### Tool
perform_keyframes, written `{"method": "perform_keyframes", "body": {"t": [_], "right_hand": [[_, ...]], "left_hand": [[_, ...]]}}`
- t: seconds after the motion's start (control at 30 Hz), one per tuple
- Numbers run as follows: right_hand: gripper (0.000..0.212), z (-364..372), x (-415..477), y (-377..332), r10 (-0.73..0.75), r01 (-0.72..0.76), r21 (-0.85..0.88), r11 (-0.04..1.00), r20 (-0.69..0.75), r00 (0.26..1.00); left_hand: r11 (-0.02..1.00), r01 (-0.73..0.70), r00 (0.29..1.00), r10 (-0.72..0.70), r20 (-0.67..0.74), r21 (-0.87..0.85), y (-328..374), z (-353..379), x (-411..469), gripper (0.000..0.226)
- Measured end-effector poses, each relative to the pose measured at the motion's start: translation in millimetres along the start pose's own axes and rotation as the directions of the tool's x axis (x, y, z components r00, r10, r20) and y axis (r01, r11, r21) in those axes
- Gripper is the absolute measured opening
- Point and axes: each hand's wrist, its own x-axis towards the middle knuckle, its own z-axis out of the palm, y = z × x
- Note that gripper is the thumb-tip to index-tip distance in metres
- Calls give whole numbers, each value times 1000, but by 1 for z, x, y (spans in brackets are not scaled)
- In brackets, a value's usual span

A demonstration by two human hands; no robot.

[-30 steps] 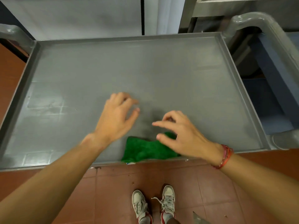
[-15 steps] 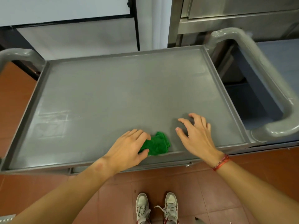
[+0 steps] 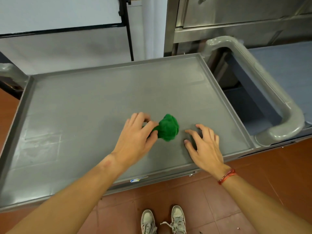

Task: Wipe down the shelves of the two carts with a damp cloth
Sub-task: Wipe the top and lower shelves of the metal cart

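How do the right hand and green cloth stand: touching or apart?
Apart. The head view shows bare shelf between the right hand and the green cloth.

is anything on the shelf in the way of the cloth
Nothing visible except the right hand, spread just right of the cloth. The left hand grips the cloth, and the rest of the shelf looks bare.

**Commercial kitchen or food-service back room.** A stainless-steel cabinet (image 3: 236,16) with a drawer front stands against the far wall, and the floor (image 3: 270,174) is laid in red-brown quarry tiles with grey grout lines. A grey plastic utility cart (image 3: 101,98) with a rimmed shelf and a moulded loop handle (image 3: 270,88) stands beside a second cart (image 3: 290,68) with a blue-grey shelf.
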Motion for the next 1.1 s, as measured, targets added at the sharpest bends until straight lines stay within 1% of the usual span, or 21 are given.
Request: {"method": "perform_keyframes", "body": {"t": [0.03, 0.07, 0.1, 0.17, 0.2, 0.23, 0.3, 0.4, 0.53, 0.6, 0.63, 0.73, 0.8, 0.87, 0.93, 1.0, 1.07, 1.1], "right_hand": [[43, 0, 0, 0, 0, 0, 4, 1000, -8, 1000], [43, 0, 0, 0, 0, 0, 9, 1000, -17, 1000], [43, 0, 0, 0, 2, -1, 18, 1000, -25, 1000], [43, 0, 2, 0, 22, -20, 49, 999, -42, 999], [43, 0, 3, 0, 33, -30, 69, 997, -51, 998], [42, 0, 3, -1, 39, -34, 83, 996, -60, 997], [41, 1, 3, -1, 37, -30, 88, 996, -77, 996], [41, 0, 6, 3, 55, -48, 68, 997, -111, 992], [50, -3, 22, 21, 116, -128, -82, 988, -133, 984], [57, -2, 27, 28, 171, -181, -118, 976, -96, 981], [60, -1, 27, 30, 191, -200, -124, 972, -74, 979], [62, 3, 27, 31, 193, -200, -133, 971, -64, 979], [61, 3, 29, 31, 188, -196, -135, 971, -65, 980], [61, 3, 33, 32, 185, -193, -136, 972, -68, 980], [61, 3, 34, 31, 182, -190, -133, 973, -70, 981], [60, 3, 33, 31, 177, -185, -130, 974, -75, 981], [59, 3, 33, 31, 176, -185, -132, 974, -75, 982], [59, 3, 34, 31, 176, -185, -135, 973, -76, 981]], "left_hand": [[999, -34, 999, 33, 3, 31, 1, -1, 3, 20], [995, -88, 995, 87, 41, 45, 1, 1, 3, 21], [986, -161, 982, 156, 109, 37, 1, 6, -1, 23], [957, -290, 919, 282, 276, -15, 3, 20, -17, 28], [948, -314, 887, 311, 342, -47, 4, 26, -25, 29], [948, -309, 867, 315, 386, -79, 5, 30, -31, 30], [957, -267, 867, 291, 404, -115, 9, 36, -33, 29], [964, -262, 874, 261, 411, -55, 11, 44, -29, 33], [953, -302, 871, 267, 412, 21, 12, 54, -27, 41], [957, -288, 853, 249, 460, 16, 13, 58, -25, 50], [955, -296, 832, 250, 495, 17, 12, 60, -23, 55], [932, -357, 780, 264, 568, 57, 5, 66, -20, 59], [925, -373, 771, 268, 578, 69, -2, 69, -12, 59], [923, -370, 779, 249, 575, 101, -13, 75, 4, 58], [936, -308, 821, 171, 545, 171, -28, 82, 24, 58], [950, -183, 862, 31, 507, 254, -39, 86, 42, 59], [948, -100, 871, -63, 487, 301, -40, 88, 49, 62], [949, -90, 873, -71, 482, 303, -36, 89, 47, 64]]}}
